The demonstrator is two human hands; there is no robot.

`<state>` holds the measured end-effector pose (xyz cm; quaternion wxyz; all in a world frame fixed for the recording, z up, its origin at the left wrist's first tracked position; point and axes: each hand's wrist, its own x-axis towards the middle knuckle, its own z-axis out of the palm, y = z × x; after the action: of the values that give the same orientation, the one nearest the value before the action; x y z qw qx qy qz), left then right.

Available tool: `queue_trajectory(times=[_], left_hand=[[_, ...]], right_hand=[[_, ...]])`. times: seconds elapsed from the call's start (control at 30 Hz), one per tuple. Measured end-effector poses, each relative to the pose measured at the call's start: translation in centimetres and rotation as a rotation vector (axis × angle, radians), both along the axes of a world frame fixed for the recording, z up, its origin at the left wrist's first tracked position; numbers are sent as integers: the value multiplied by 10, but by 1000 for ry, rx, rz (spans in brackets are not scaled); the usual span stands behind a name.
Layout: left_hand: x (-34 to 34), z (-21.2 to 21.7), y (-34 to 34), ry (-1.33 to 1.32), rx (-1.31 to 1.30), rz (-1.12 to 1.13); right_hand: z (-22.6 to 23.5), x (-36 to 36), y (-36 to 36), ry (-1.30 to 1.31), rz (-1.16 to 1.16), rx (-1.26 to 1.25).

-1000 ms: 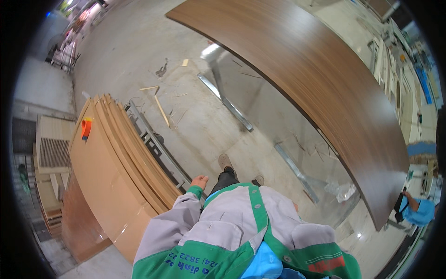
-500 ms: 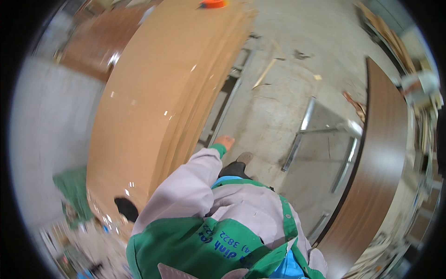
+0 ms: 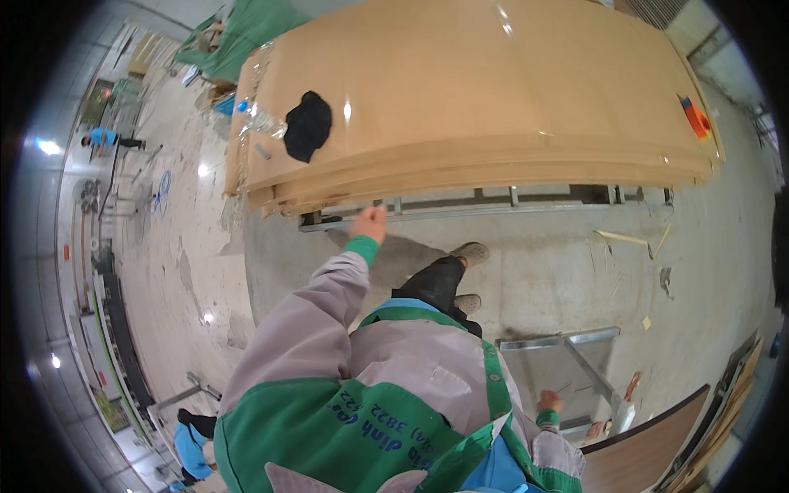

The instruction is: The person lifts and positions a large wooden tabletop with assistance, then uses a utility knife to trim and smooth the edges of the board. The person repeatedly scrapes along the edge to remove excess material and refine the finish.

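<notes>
While earlier at left, cardboard stack (image 3: 477, 99) now straight ahead.

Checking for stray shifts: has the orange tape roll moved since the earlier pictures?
No, not visibly: the orange tape roll sits by the same end of the flat brown cardboard stack; the view turned.

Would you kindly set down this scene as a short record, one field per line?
Left hand: the left hand, nothing seen in it, by the near edge of the cardboard stack; contact unclear
Right hand: the right hand, nothing seen in it, low at the body's right side
On stack: black cloth toward the left, orange tape roll at the right end
Under stack: metal rack
Lower right: brown board
Other people: two in blue tops, at the left
</notes>
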<state>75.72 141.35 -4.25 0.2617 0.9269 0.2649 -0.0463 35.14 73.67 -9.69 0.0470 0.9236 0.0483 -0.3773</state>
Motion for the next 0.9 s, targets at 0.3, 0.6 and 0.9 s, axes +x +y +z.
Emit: queue_trajectory(times=[0.3,0.6,0.9], left_hand=[[55,3,266,-310,108,661],[160,34,417,99,233,375],[125,34,422,-99,-40,463]], right_hand=[[42,241,167,-404,-1466,979],[75,376,436,-208,-966,889],[151,550,664,61,-388,1058]])
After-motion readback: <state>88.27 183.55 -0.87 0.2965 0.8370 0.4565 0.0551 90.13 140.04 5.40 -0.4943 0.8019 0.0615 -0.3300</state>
